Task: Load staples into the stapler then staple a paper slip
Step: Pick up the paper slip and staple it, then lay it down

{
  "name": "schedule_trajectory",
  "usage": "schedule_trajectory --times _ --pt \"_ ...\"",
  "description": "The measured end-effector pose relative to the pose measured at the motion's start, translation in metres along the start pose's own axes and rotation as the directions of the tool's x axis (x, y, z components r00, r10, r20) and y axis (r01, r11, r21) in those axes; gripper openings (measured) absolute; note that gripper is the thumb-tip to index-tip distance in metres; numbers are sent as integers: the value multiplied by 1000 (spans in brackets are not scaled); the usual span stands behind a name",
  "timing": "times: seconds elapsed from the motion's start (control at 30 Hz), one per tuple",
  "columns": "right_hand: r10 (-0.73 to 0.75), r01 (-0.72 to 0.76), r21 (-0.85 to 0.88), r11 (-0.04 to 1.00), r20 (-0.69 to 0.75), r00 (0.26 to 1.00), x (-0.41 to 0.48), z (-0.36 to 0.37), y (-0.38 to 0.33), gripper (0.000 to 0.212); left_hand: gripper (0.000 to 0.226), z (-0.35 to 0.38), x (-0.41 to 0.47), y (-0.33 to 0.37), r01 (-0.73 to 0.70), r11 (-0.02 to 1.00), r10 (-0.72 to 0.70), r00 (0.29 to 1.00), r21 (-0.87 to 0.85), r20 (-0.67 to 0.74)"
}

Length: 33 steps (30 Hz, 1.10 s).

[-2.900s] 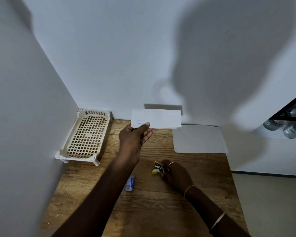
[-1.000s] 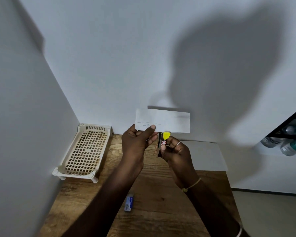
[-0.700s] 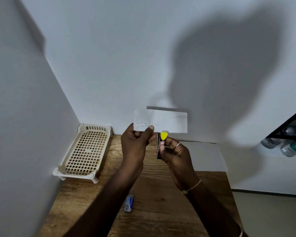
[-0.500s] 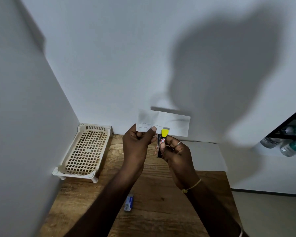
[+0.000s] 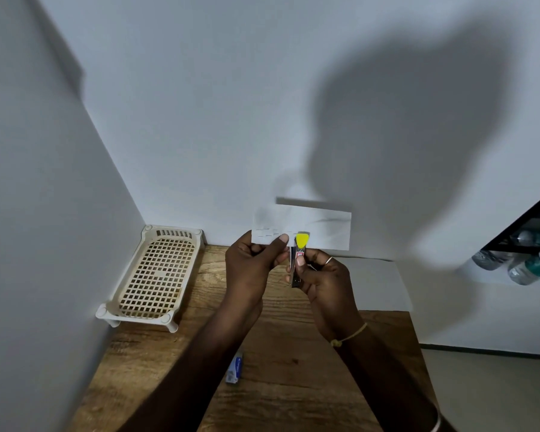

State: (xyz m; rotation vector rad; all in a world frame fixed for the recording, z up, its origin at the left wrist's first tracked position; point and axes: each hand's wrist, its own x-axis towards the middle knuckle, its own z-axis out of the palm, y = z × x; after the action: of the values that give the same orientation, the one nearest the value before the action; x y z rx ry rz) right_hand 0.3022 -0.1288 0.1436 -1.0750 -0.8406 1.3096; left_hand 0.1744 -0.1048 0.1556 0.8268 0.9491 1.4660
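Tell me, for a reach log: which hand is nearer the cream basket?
Left. The left hand, pinching the paper slip, is just right of the basket; the right hand, gripping the stapler, is farther right, beyond it.

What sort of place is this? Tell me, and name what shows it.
Probably a home or office desk corner: a wooden tabletop against plain white walls, a cream plastic tray at its left, water bottles off to the right.

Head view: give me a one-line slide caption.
Left hand holds a paper slip while the right hand holds a yellow-tipped stapler at its lower edge.
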Motion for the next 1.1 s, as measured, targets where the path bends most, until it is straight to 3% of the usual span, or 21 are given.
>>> schedule_trajectory --times 0.3,0.57,0.7,0.83,1.1 --pt "5 -6 -15 1000 -32 999 -5 0 -5 20 19 0 -7 -2 37 998 -37 999 -45 3" --pt "-44 24 -140 990 -141 989 -8 -1 -5 15 18 0 -13 -3 80 997 -80 996 1 28" --pt "-53 19 -196 980 -170 984 -13 -1 -5 16 36 6 -19 2 26 999 -30 995 45 90" --pt "-53 15 -202 979 -185 981 -16 -1 -5 14 44 9 -18 4 -62 992 55 996 114 64" --pt "-34 -12 -190 982 -238 971 -20 -4 -1 25 74 9 -17 -8 -22 989 28 999 148 -38"
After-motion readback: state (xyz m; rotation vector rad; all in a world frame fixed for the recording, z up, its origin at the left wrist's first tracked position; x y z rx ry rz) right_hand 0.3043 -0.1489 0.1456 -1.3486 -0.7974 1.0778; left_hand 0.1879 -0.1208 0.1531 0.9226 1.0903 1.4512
